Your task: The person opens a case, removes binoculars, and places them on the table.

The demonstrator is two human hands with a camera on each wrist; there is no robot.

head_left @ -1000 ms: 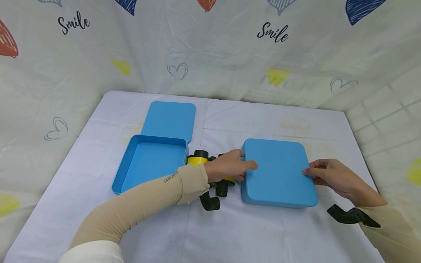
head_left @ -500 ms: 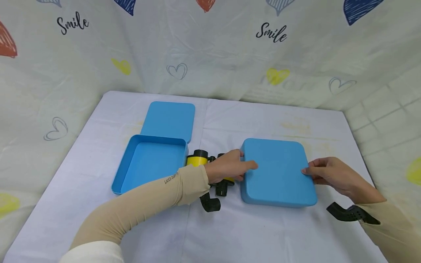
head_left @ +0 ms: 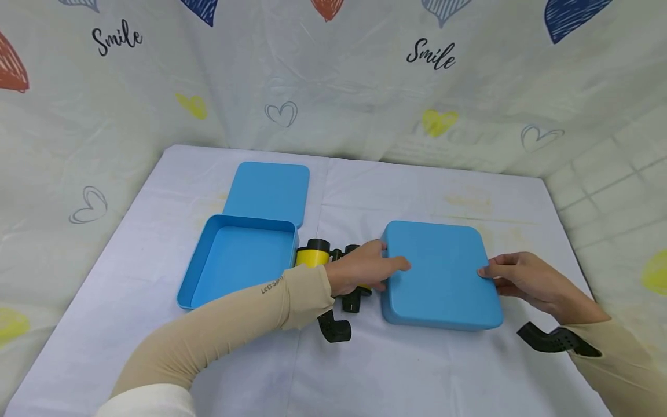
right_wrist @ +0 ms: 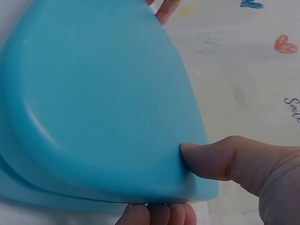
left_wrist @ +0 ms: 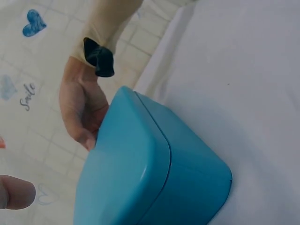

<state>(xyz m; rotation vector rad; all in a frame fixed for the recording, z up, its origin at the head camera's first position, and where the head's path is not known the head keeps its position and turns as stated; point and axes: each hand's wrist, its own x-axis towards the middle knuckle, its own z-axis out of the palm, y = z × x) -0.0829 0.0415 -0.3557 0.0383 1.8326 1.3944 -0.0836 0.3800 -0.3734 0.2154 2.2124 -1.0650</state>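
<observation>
A blue rectangular box (head_left: 440,272) with rounded corners lies on the table, its lid on. A seam between the lid and the lower part shows in the left wrist view. My left hand (head_left: 365,267) is at the box's left side, its thumb over the top and its fingers by the side wall, partly hidden. At the opposite edge my right hand (head_left: 526,281) grips the lid, thumb (right_wrist: 206,159) on top and fingers (right_wrist: 168,214) curled against the side under the rim. Black and yellow binoculars (head_left: 312,255) lie partly hidden beneath my left wrist.
An open blue box (head_left: 245,260) with nothing in it stands left of the binoculars. Behind it lies a flat blue lid (head_left: 268,191), close against its back rim. A white cloth covers the table (head_left: 391,376); a printed curtain (head_left: 354,75) hangs behind.
</observation>
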